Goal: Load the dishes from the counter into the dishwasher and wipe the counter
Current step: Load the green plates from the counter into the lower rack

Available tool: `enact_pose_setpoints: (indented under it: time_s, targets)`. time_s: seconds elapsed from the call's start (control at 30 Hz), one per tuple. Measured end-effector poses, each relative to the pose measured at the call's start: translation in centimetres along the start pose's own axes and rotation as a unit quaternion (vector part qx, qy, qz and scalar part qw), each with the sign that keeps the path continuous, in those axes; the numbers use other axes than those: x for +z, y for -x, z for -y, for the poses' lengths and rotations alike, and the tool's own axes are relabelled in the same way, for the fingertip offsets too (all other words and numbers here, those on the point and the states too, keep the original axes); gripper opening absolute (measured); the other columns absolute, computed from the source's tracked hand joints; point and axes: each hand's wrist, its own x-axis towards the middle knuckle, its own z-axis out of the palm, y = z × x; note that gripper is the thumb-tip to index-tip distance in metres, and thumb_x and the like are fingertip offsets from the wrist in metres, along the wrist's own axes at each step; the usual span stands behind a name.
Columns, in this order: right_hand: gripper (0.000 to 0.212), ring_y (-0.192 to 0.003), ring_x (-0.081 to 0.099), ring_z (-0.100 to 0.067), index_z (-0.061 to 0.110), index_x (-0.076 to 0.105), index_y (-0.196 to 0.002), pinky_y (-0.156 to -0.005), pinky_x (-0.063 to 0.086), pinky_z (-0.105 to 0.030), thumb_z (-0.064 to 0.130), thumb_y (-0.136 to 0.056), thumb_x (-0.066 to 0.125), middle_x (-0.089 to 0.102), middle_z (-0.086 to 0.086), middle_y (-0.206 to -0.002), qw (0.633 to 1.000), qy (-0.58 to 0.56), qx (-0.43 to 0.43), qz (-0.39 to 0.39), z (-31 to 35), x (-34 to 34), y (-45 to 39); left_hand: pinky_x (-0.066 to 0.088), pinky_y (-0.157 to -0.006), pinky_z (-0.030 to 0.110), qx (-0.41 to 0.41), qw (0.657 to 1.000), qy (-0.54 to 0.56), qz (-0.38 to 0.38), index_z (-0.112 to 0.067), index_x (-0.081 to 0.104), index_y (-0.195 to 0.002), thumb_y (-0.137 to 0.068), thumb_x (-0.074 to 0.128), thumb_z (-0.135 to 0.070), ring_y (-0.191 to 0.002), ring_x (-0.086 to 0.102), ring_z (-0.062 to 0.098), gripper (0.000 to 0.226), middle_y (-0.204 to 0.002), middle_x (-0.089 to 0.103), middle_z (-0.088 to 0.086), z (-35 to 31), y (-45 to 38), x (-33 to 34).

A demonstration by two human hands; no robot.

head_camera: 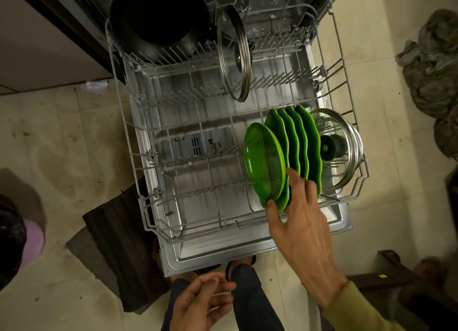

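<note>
The dishwasher's lower rack (pixel 138 137) is pulled out over the open door (pixel 223 253). Several green plates (pixel 297 142) stand on edge in the rack's near right part. My right hand (pixel 300 221) reaches in from the lower right, with thumb and fingers pinching the lower rim of the frontmost green plate (pixel 262 159). My left hand (pixel 200 303) hangs below the door's edge, fingers loosely curled and holding nothing. A glass lid (pixel 342 147) stands right of the plates. Another glass lid (pixel 235 53) stands upright at the back. A black pot (pixel 158 18) sits at the back left.
A dark mat (pixel 119 244) lies on the tiled floor left of the door. A crumpled cloth heap (pixel 433 65) lies at the right. A dark object with a pink part (pixel 32 241) is at the left edge. My feet (pixel 238 266) stand beneath the door's front edge.
</note>
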Motion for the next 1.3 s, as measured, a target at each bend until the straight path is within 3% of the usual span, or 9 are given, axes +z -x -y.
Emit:
enact_pose_setpoints:
  time_s: [0.17,0.27,0.47,0.63,0.73,1.07,1.17,1.3]
  targets:
    - [0.063,-0.097,0.063,-0.016,0.020,0.035,-0.145,-0.069,0.052,-0.024,0.028,-0.090,0.065,0.046,-0.001,-0.130,1.000,-0.014,-0.002,0.022,0.1,0.3,1.9,0.055,-0.055,0.028,0.023,1.000,0.001,0.009,-0.001,0.071,-0.094,-0.097,0.056,-0.009,-0.060,0.064,0.021,0.017,-0.079,0.076,0.017,-1.0,1.0,0.7]
    - [0.059,-0.100,0.063,-0.019,0.019,0.035,-0.143,-0.073,0.058,-0.034,0.029,-0.092,0.063,0.048,-0.001,-0.126,0.999,-0.029,0.025,0.015,-0.1,0.0,0.6,0.056,-0.053,0.025,0.036,0.999,0.011,0.018,-0.001,0.071,-0.093,-0.097,0.056,-0.008,-0.060,0.065,0.019,0.017,-0.081,0.076,0.018,-1.9,1.9,0.8]
    - [0.059,-0.094,0.064,-0.027,0.013,0.036,-0.143,-0.073,0.058,-0.043,0.030,-0.093,0.061,0.056,-0.007,-0.124,1.000,0.014,0.025,0.008,-0.1,-0.7,-2.7,0.057,-0.050,0.023,0.045,0.998,0.026,0.019,-0.001,0.071,-0.094,-0.097,0.056,-0.008,-0.059,0.066,0.020,0.017,-0.083,0.076,0.019,-2.5,2.9,0.1]
    - [0.045,-0.082,0.067,-0.031,0.008,0.045,-0.133,-0.068,0.054,-0.037,0.025,-0.094,0.058,0.061,-0.012,-0.114,0.998,0.055,0.015,0.029,0.0,-0.9,-4.4,0.056,-0.050,0.024,0.040,0.999,0.026,0.020,-0.001,0.071,-0.096,-0.096,0.057,-0.008,-0.059,0.066,0.020,0.016,-0.084,0.076,0.019,-2.2,3.6,0.0]
    - [0.042,-0.082,0.067,-0.034,0.006,0.047,-0.131,-0.066,0.052,-0.037,0.026,-0.095,0.055,0.062,-0.014,-0.111,0.996,0.083,0.016,0.035,0.2,-0.9,-5.3,0.056,-0.051,0.024,0.045,0.998,0.031,0.015,-0.002,0.071,-0.096,-0.096,0.057,-0.009,-0.064,0.066,0.022,0.016,-0.084,0.076,0.018,-2.1,3.4,-0.1]
    - [0.046,-0.087,0.067,-0.035,0.008,0.046,-0.132,-0.072,0.056,-0.043,0.030,-0.093,0.059,0.063,-0.013,-0.109,0.994,0.083,0.031,0.062,2.2,-3.8,-3.5,0.056,-0.050,0.022,0.071,0.997,0.038,0.013,-0.001,0.071,-0.094,-0.098,0.055,-0.007,-0.054,0.067,0.015,0.017,-0.081,0.076,0.019,-2.7,6.3,-0.3]
    - [0.046,-0.088,0.066,-0.034,0.007,0.047,-0.131,-0.073,0.057,-0.044,0.029,-0.093,0.059,0.063,-0.013,-0.107,0.995,0.062,0.013,0.075,4.7,-7.0,-1.2,0.058,-0.057,0.023,0.122,0.992,0.032,0.023,0.000,0.071,-0.098,-0.098,0.054,-0.008,-0.065,0.068,0.019,0.019,-0.087,0.076,0.020,-4.6,10.2,-0.2]
    - [0.046,-0.091,0.066,-0.029,0.006,0.049,-0.132,-0.076,0.054,-0.037,0.028,-0.093,0.059,0.064,-0.012,-0.110,0.994,0.027,-0.032,0.098,9.1,-12.8,3.0,0.057,-0.082,0.036,0.202,0.978,0.020,0.045,-0.005,0.071,-0.105,-0.099,0.054,-0.016,-0.085,0.069,0.025,0.022,-0.096,0.076,0.016,-7.7,17.4,-0.4]
